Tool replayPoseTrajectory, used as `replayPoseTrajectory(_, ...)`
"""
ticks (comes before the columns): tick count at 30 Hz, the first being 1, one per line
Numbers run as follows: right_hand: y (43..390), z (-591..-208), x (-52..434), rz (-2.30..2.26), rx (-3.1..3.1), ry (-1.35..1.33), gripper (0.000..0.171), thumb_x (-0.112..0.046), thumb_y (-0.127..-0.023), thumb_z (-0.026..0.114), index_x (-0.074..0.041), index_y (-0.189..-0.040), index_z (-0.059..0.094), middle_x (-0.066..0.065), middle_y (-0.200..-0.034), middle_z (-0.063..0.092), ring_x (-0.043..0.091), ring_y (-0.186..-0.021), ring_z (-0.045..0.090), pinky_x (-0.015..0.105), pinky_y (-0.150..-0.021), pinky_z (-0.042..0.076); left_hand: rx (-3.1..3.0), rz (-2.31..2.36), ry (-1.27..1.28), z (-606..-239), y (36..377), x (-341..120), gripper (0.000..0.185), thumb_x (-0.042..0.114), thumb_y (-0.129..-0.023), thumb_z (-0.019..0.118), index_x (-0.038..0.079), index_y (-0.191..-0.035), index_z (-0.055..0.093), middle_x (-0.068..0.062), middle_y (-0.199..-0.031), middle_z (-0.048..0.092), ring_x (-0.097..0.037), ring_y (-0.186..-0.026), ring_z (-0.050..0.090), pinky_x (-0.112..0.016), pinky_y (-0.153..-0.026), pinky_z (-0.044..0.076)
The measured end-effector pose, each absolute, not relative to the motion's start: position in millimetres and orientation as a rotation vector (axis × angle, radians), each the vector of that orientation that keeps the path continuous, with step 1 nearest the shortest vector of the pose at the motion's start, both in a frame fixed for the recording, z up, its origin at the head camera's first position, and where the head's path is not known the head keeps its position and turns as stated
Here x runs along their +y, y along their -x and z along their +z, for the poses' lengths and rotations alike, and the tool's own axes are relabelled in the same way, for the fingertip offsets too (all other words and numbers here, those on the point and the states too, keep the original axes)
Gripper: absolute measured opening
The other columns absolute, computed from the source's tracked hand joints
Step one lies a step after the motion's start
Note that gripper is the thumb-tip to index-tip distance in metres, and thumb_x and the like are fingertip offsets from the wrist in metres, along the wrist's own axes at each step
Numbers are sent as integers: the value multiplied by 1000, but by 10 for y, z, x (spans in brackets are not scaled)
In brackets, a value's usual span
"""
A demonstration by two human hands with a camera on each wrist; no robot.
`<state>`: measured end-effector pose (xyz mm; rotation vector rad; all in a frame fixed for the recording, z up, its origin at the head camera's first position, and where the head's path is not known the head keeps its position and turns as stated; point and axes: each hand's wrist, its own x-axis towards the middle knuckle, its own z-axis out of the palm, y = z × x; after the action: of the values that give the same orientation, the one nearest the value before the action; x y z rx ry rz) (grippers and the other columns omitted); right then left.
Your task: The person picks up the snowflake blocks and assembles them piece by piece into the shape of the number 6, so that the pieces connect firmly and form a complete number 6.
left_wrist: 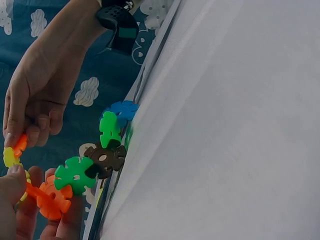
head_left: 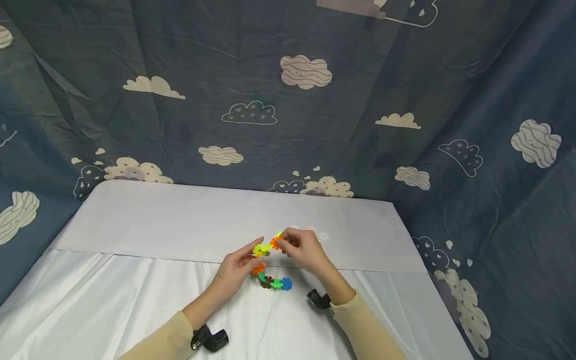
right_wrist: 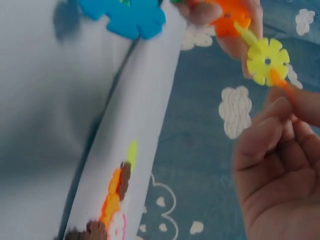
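A curved chain of interlocking notched discs hangs between my hands, above the white table. My left hand [head_left: 230,274] grips the chain near an orange disc [left_wrist: 54,199] and a yellow disc [head_left: 259,250]. My right hand [head_left: 307,250] pinches another orange disc [head_left: 276,243], which joins the chain at a yellow disc [right_wrist: 268,61]. Below the left hand the rest of the chain curls round through a green disc [left_wrist: 74,175], a brown disc [left_wrist: 106,158] and a second green disc [left_wrist: 109,129]. A blue disc [head_left: 286,284] forms its free end.
Loose discs lie on the white table [head_left: 135,215] behind my right hand, among them a white disc [head_left: 323,236], an orange disc [right_wrist: 110,204] and a brown disc [right_wrist: 124,180]. A dark cloud-patterned curtain [head_left: 252,45] hangs behind the table and along its sides.
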<state>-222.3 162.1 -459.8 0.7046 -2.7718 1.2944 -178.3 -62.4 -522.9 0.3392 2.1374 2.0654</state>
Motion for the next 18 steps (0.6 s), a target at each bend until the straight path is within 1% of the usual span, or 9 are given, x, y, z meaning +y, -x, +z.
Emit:
replayPoseTrajectory(2,2217,-4614,1601,1256,-2759,-728,12,-15,-101,72,-12,-90,73,0,-73,68,6,-59,54,21,-55,47,2154,2065,-334,-5230,1785,-624,52,16,-106,66,18,-157,53,-18,-126,77,-6,-102,74,-14,-92,55)
replayPoseTrajectory(5,2214,-4636,1564,1214,-2756,-713,12,-14,-101,72,-12,-90,73,-1,-73,69,5,-60,54,20,-56,47,2146,2084,-333,-5234,1794,-619,51,12,-106,65,13,-156,54,-19,-127,76,-6,-101,74,-14,-91,56)
replayPoseTrajectory(8,2216,-4651,1537,1278,-2765,-655,9,-17,-102,72,-11,-97,76,4,-75,71,6,-62,57,21,-56,49,2103,2115,-321,-5246,1805,-607,49,10,-106,64,8,-154,54,-21,-132,73,-11,-103,76,-15,-92,57)
replayPoseTrajectory(9,2218,-4648,1537,1331,-2769,-631,10,-18,-103,71,-10,-102,77,7,-78,72,8,-63,58,22,-57,50,2090,2125,-310,-5247,1808,-601,49,9,-106,65,7,-154,54,-21,-133,72,-15,-106,76,-16,-92,58)
replayPoseTrajectory(11,2234,-4638,1565,1444,-2767,-581,19,-22,-105,69,-8,-114,77,15,-84,74,13,-65,61,25,-58,53,2065,2152,-274,-5247,1811,-591,49,8,-105,65,7,-153,54,-24,-132,72,-22,-111,76,-16,-92,58)
replayPoseTrajectory(13,2271,-4622,1644,1525,-2749,-522,25,-25,-106,67,-7,-121,76,20,-89,74,19,-67,63,27,-58,55,2033,2180,-218,-5249,1822,-580,49,7,-105,64,8,-153,54,-26,-129,72,-27,-116,75,-16,-91,58)
replayPoseTrajectory(14,2297,-4611,1700,1554,-2735,-491,26,-26,-107,65,-7,-122,75,22,-90,73,22,-68,64,28,-58,54,2023,2192,-185,-5249,1825,-578,50,6,-104,64,9,-153,54,-26,-126,72,-26,-117,75,-16,-90,58)
replayPoseTrajectory(16,2360,-4590,1834,1559,-2705,-433,26,-26,-108,63,-6,-120,76,23,-91,72,30,-71,64,27,-58,53,2002,2214,-126,-5249,1834,-577,51,5,-104,64,9,-153,54,-24,-120,74,-23,-112,76,-15,-86,58)
replayPoseTrajectory(18,2425,-4583,1981,1518,-2689,-370,24,-25,-109,62,-7,-114,77,23,-89,71,36,-72,64,25,-55,50,1987,2216,-72,-5254,1841,-585,52,5,-104,62,10,-154,53,-18,-110,77,-17,-100,77,-15,-74,57)
